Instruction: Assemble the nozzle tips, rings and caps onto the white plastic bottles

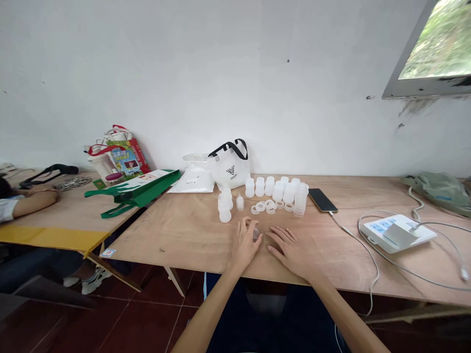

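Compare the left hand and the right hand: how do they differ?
The left hand curls around a small clear object; the right hand lies open with nothing visible in it. The left hand is arched; the right hand is flatter over the wooden table. Both are bare.

At my one o'clock lies a phone (323,200), its cable (333,216) plugged in; at two, a white box (382,225). Just before twelve a black-handled tote (231,166) stands by the wall (221,73); at ten lies a green bag (154,190).

Small object (255,235) — seemingly clear — half-hidden, window (437,41) cropped
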`<state>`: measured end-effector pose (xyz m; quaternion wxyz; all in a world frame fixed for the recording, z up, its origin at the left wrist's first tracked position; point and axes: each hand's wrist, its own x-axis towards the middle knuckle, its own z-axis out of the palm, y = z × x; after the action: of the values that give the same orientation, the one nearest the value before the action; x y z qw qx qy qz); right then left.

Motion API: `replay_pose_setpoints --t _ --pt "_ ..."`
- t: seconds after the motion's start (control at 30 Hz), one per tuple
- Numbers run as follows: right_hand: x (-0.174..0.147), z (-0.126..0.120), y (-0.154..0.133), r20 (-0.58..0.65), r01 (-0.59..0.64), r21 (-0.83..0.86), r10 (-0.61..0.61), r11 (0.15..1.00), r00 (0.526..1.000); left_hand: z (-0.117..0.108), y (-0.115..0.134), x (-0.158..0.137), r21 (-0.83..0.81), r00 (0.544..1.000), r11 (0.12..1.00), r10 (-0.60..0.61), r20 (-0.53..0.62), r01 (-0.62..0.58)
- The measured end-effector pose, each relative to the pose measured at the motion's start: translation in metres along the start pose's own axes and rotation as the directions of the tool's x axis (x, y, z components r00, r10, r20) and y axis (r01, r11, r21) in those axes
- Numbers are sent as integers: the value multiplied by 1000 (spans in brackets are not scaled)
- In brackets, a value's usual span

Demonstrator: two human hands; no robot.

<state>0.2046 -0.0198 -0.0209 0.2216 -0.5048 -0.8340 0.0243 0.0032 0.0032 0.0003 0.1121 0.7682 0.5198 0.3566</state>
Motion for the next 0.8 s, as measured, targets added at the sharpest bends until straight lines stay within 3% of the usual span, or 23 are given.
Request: replay_pose_setpoints --t 0.2,0.33,0.43,0.57,0.8 --pt "15 -12 -6 -8 -22 28 22 999 1000 -1 -4 0 105 982 992 57 178 -76" --pt "48 -16 -11 34 -43 53 41 998 999 -2 -3 1 136 980 985 75 187 -101" --pt "80 -15 -15 81 -126 -124 136 984 987 -1 -3 1 130 978 987 72 195 -99" --pt "114 -8 -18 86 -172 -204 193 964 978 -2 -3 1 121 977 989 60 203 -86" --pt "126 -2 -20 143 -109 -237 146 965 979 -4 -1 2 115 977 990 53 205 -78"
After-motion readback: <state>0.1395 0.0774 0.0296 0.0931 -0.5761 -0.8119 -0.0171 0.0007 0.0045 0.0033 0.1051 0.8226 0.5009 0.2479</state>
